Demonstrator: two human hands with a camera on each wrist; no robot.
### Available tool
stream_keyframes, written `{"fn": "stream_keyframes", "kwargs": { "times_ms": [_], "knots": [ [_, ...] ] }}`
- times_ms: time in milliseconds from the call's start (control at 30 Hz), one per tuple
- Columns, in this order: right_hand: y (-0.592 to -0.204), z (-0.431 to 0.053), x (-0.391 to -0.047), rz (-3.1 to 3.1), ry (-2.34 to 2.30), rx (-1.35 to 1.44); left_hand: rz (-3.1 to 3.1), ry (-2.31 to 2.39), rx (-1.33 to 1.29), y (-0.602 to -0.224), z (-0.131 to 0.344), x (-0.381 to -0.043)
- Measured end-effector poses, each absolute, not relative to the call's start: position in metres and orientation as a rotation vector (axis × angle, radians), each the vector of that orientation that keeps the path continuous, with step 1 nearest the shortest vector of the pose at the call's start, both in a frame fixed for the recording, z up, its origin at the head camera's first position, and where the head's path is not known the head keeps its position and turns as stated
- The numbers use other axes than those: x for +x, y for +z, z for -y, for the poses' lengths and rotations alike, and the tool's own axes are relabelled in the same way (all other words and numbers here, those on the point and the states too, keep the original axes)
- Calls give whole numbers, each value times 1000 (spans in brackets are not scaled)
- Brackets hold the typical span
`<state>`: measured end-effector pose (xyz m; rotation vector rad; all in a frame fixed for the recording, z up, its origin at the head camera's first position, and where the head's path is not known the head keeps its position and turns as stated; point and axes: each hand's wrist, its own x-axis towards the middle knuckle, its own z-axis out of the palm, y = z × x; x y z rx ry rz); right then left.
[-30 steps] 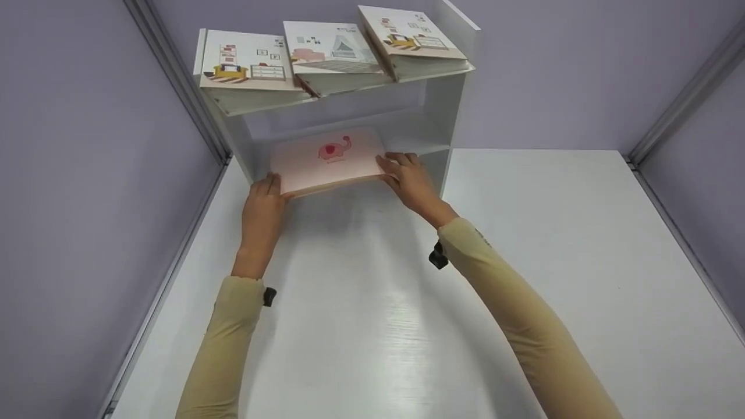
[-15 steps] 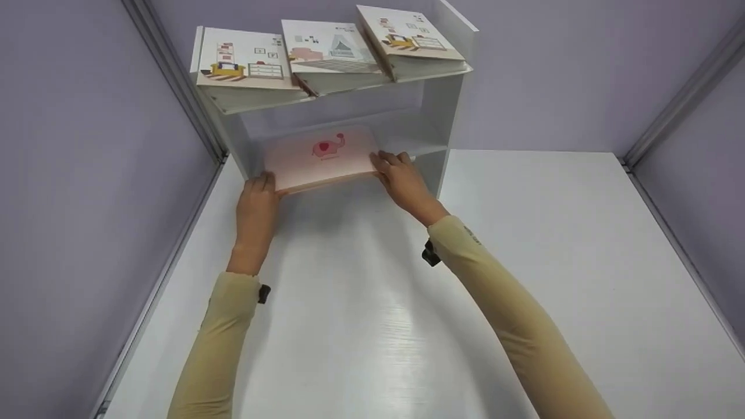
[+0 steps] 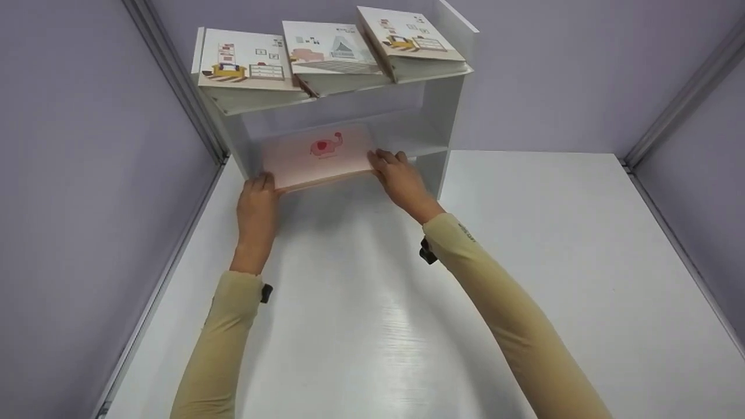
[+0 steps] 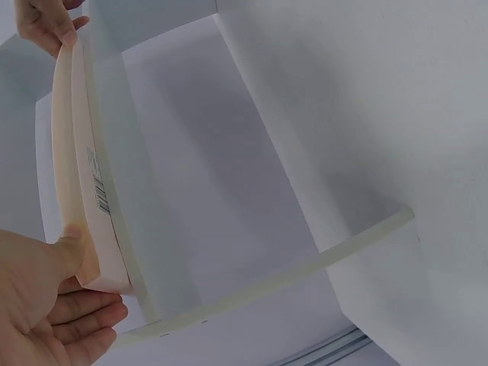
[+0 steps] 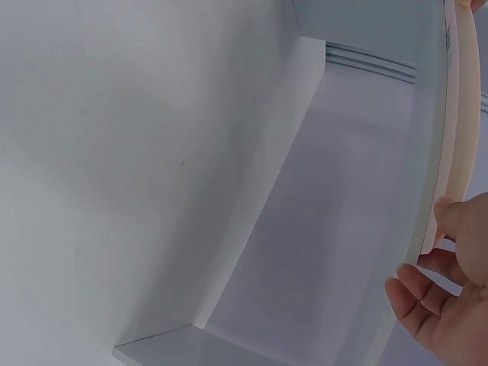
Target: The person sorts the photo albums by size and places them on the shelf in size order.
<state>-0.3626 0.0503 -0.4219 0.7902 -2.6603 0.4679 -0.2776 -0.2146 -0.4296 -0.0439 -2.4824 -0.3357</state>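
Note:
A flat pink book (image 3: 314, 166) with a red elephant on its cover lies on the middle board of a white shelf unit (image 3: 460, 116). My left hand (image 3: 256, 201) grips the book's left front corner, and my right hand (image 3: 403, 180) grips the right one. In the left wrist view, the left thumb (image 4: 72, 244) is on the book's pale front edge, beside a barcode on its underside. The right wrist view has the right thumb (image 5: 448, 217) on that edge, with the other fingers spread around the corner and the shelf board's edge (image 5: 415, 236).
On the top board, three thick white books lie leaning in a row: left (image 3: 247, 61), middle (image 3: 334, 49) and right (image 3: 413, 35). The unit stands on a white table (image 3: 535, 250) near the left partition wall (image 3: 87, 174) and the back wall (image 3: 541, 75).
Both hands and the pink book have shifted slightly to the left and a little deeper into the shelf. Each hand keeps its grip. The books on top stay where they were.

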Motion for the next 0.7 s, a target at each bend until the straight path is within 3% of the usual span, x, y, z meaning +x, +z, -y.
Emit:
{"fn": "stream_keyframes", "kwargs": {
  "times_ms": [700],
  "knots": [
    [-434,-44,-370,2442,442,618,2434,-369,26,-430,211,-280]
  ]
}}
